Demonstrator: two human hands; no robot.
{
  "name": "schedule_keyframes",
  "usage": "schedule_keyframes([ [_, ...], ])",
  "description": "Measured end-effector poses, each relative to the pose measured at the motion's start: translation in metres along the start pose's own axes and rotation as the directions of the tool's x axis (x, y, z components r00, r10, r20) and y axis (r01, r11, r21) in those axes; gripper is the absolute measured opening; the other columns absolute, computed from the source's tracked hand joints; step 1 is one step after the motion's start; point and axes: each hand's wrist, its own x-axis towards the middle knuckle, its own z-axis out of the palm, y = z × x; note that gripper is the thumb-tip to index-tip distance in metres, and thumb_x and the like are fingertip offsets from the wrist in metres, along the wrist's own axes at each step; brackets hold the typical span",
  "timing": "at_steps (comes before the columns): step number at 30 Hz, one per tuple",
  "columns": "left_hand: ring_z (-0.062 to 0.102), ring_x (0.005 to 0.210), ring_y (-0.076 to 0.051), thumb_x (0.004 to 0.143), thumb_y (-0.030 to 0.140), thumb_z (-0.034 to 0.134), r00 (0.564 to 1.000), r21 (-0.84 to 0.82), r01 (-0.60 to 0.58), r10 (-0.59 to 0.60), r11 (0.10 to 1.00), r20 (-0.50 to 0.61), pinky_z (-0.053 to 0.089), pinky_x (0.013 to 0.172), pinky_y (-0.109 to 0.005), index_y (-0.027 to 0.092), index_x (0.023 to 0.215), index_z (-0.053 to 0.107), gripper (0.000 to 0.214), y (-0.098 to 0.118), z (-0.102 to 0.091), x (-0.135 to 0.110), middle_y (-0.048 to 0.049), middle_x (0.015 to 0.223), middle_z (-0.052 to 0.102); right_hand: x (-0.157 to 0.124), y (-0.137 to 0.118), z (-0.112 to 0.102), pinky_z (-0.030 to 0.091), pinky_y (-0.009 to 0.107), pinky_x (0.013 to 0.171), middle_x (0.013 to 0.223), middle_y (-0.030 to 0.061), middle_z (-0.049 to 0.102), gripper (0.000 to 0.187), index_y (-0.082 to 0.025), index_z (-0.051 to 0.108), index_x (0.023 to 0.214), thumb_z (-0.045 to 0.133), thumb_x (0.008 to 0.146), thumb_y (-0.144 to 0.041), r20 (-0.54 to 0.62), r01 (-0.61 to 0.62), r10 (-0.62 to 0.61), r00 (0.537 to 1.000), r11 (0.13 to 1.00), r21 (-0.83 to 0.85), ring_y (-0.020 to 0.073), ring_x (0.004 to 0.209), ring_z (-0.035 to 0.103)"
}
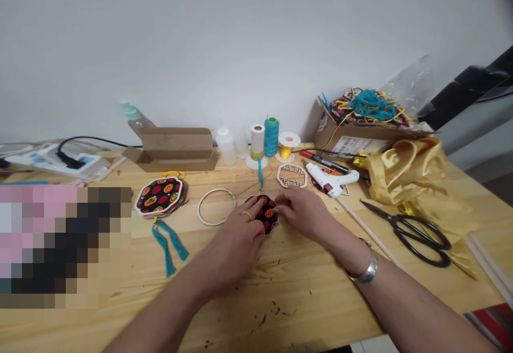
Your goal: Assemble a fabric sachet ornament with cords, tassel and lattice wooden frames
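A black fabric-covered piece with red and orange flower print (266, 215) lies on the table in front of me, partly covered by my fingers. My left hand (240, 232) rests flat on it, fingers stretched across its left side. At its right edge, my right hand (301, 211) is closed, thumb and fingertips pinching the rim. A teal tassel (260, 174) runs from the top of the piece toward the thread spools. Just left of my left hand is a round wooden hoop (199, 211). An openwork wooden frame (292, 175) sits beyond my right hand.
At left, a stack of finished-looking patterned pieces (158, 197) has teal tassels. A white glue gun (331, 179) and black scissors (417, 232) lie right, beside gold cloth (417, 182). Along the wall stand an open cardboard box (176, 147), bottles, a teal thread spool (271, 136) and a filled carton (348, 142).
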Motion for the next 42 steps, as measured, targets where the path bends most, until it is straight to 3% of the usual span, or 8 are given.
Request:
schedule_keyframes([
  [5, 0.036, 0.128, -0.026, 0.084, 0.014, 0.043, 1.000, -0.013, -0.008, 0.008, 1.000, -0.018, 0.033, 0.104, -0.043, 0.015, 0.075, 0.067, 0.026, -0.001, 0.003, 0.001, -0.0139, 0.125, 0.055, -0.001, -0.004, -0.012, 0.036, 0.024, 0.065, 0.081, 0.0033, 0.064, 0.017, -0.020, 0.065, 0.084, 0.050, 0.084, -0.027, 0.069, 0.029, -0.024, 0.997, 0.997, -0.067, 0.0147, 0.077, 0.056],
  [9, 0.035, 0.128, -0.027, 0.084, 0.012, 0.042, 0.999, -0.016, -0.012, 0.012, 1.000, -0.044, 0.033, 0.104, -0.044, 0.014, 0.080, 0.068, 0.026, -0.002, 0.005, 0.000, -0.0138, 0.129, 0.053, 0.008, -0.011, -0.019, 0.036, 0.025, 0.064, 0.082, 0.0048, 0.063, 0.023, -0.018, 0.065, 0.082, 0.044, 0.087, -0.023, 0.018, 0.078, -0.076, 0.997, 0.977, -0.198, 0.0156, 0.078, 0.057],
  [14, 0.031, 0.130, -0.026, 0.084, 0.010, 0.041, 0.997, -0.017, -0.052, 0.051, 0.999, -0.054, 0.028, 0.107, -0.045, 0.014, 0.083, 0.068, 0.027, -0.003, 0.007, 0.001, -0.0125, 0.133, 0.049, 0.020, -0.019, -0.008, 0.033, 0.026, 0.059, 0.077, 0.0041, 0.062, 0.024, -0.018, 0.062, 0.075, 0.042, 0.088, -0.021, -0.032, 0.164, -0.184, 0.982, 0.931, -0.327, 0.0163, 0.074, 0.056],
  [19, 0.030, 0.131, -0.026, 0.083, 0.010, 0.042, 0.997, -0.007, -0.054, 0.053, 0.999, -0.050, 0.025, 0.109, -0.043, 0.012, 0.078, 0.068, 0.026, -0.003, 0.007, 0.002, -0.0149, 0.128, 0.053, 0.021, -0.020, 0.003, 0.032, 0.029, 0.058, 0.078, 0.0050, 0.062, 0.017, -0.017, 0.061, 0.078, 0.046, 0.085, -0.017, -0.013, 0.191, -0.213, 0.977, 0.898, -0.397, 0.0187, 0.073, 0.057],
  [35, 0.027, 0.132, -0.026, 0.085, 0.011, 0.041, 0.998, 0.041, -0.056, 0.057, 0.998, -0.020, 0.020, 0.111, -0.043, 0.012, 0.081, 0.067, 0.027, -0.006, 0.009, 0.003, -0.0143, 0.122, 0.055, 0.022, -0.019, 0.008, 0.036, 0.031, 0.064, 0.080, 0.0075, 0.062, 0.011, -0.015, 0.059, 0.080, 0.049, 0.081, -0.012, 0.005, 0.259, -0.288, 0.958, 0.854, -0.451, 0.0218, 0.076, 0.056],
  [42, 0.025, 0.133, -0.025, 0.086, 0.012, 0.039, 0.999, 0.034, -0.049, 0.049, 0.998, -0.006, 0.019, 0.111, -0.042, 0.012, 0.086, 0.068, 0.029, -0.004, 0.009, 0.002, -0.0140, 0.123, 0.055, 0.025, -0.021, 0.005, 0.037, 0.031, 0.064, 0.082, 0.0092, 0.063, 0.013, -0.014, 0.060, 0.082, 0.047, 0.081, -0.012, 0.058, 0.235, -0.235, 0.970, 0.862, -0.448, 0.0222, 0.078, 0.058],
])
